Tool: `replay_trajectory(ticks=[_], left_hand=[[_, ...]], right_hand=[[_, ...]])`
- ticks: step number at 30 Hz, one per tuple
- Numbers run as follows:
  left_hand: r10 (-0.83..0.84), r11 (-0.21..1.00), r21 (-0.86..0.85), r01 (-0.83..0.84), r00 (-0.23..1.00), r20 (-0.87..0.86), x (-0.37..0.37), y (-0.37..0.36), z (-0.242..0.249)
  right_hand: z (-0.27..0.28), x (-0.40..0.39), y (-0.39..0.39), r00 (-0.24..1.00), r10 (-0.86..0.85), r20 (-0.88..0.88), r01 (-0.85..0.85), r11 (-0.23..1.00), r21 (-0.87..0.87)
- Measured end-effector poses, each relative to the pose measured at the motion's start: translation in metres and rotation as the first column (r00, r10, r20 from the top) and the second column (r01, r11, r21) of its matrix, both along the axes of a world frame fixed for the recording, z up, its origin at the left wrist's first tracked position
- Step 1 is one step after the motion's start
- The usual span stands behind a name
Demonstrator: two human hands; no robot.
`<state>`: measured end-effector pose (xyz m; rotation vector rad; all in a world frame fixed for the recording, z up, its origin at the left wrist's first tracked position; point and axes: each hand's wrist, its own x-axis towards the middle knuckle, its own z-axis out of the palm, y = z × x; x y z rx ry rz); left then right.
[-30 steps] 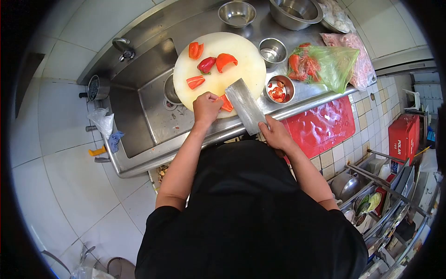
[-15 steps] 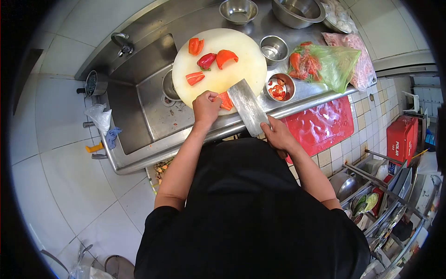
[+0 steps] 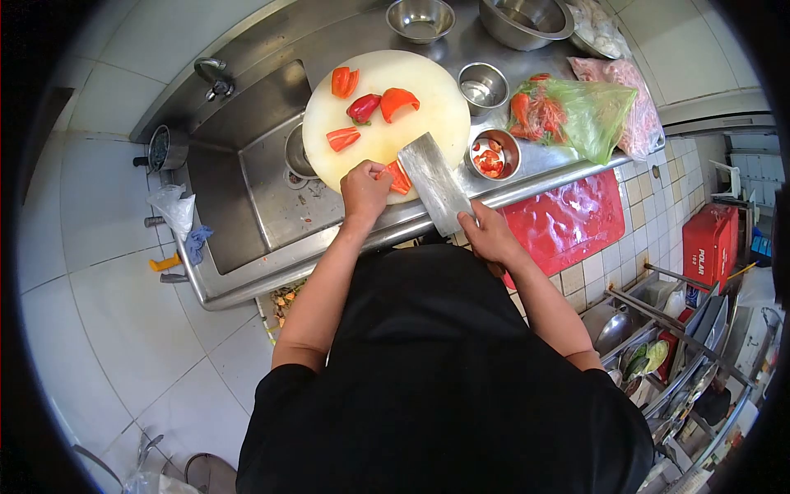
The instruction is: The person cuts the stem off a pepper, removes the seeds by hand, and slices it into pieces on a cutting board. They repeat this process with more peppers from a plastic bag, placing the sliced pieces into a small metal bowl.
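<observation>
My right hand (image 3: 492, 236) grips a broad cleaver (image 3: 434, 185), its blade angled over the near edge of a round white cutting board (image 3: 444, 90). My left hand (image 3: 364, 194) has its fingers curled onto a red bell pepper piece (image 3: 398, 178), close beside the blade. Farther up the board lie a cut pepper piece (image 3: 343, 139), a darker red pepper piece with a green stem end (image 3: 364, 108), a curved pepper piece (image 3: 400, 103) and another cut piece (image 3: 345, 81). Just right of the board stands a steel cup holding pepper scraps (image 3: 491, 156).
The board sits on a steel counter beside a sink (image 3: 222, 206) with a faucet (image 3: 216, 78). Steel bowls (image 3: 421, 20) stand behind. At right are a green plastic bag with red peppers (image 3: 576, 115) and a pink bag (image 3: 629, 90). A red board (image 3: 568, 218) is below the counter edge.
The cleaver has shifted very slightly left and up toward my left hand. The rest of the view is nearly the same, with a slight camera shift.
</observation>
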<state>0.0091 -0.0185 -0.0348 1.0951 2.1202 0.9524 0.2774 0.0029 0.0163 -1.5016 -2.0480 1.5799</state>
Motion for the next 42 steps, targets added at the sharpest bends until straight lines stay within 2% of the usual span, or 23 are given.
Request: replay_trajectory(ticks=[1,10,14,19,26,28,35,38,40,41,42], left_hand=[[0.003,1.0,0.0,-0.003,1.0,0.003,0.0,0.0,0.001],[0.011,1.0,0.015,-0.011,1.0,0.012,0.001,0.001,-0.002],[0.02,1.0,0.024,-0.02,1.0,0.02,0.001,0.0,-0.003],[-0.008,0.999,0.044,0.009,1.0,-0.025,-0.001,0.0,-0.005],[-0.04,0.998,0.05,0.044,0.995,-0.094,0.001,-0.002,0.006],[-0.057,0.991,0.113,0.072,0.99,-0.131,0.0,-0.004,0.007],[0.03,0.994,0.106,-0.018,0.993,-0.11,0.006,-0.004,0.008],[0.011,0.995,0.098,-0.007,0.999,-0.034,0.005,-0.007,0.008],[-0.017,0.992,0.127,0.026,0.997,-0.069,0.004,-0.007,0.012],[-0.02,0.991,0.127,0.028,0.997,-0.07,0.004,-0.007,0.01],[-0.011,0.992,0.128,0.02,0.998,-0.069,0.004,-0.007,0.008]], right_hand=[[0.0,-0.001,0.0,1.0,0.008,-0.012,-0.008,0.999,0.049],[-0.006,0.0,0.004,0.997,0.054,0.06,-0.058,0.996,0.062],[0.001,0.004,0.002,0.998,0.056,0.009,-0.056,0.997,0.053],[0.018,0.005,0.005,0.995,0.081,0.054,-0.079,0.996,-0.043],[0.016,0.011,0.007,0.991,0.113,0.074,-0.109,0.992,-0.063],[0.021,0.006,0.008,0.993,0.088,0.081,-0.078,0.99,-0.114],[0.02,0.014,0.005,0.99,0.132,0.057,-0.129,0.99,-0.048],[0.012,0.013,0.004,0.983,0.138,0.125,-0.12,0.983,-0.137],[0.007,0.009,0.003,0.992,0.104,0.069,-0.104,0.995,-0.014],[0.004,0.008,0.002,0.992,0.102,0.068,-0.101,0.995,-0.013],[0.001,0.007,0.001,0.991,0.121,0.063,-0.127,0.988,0.092]])
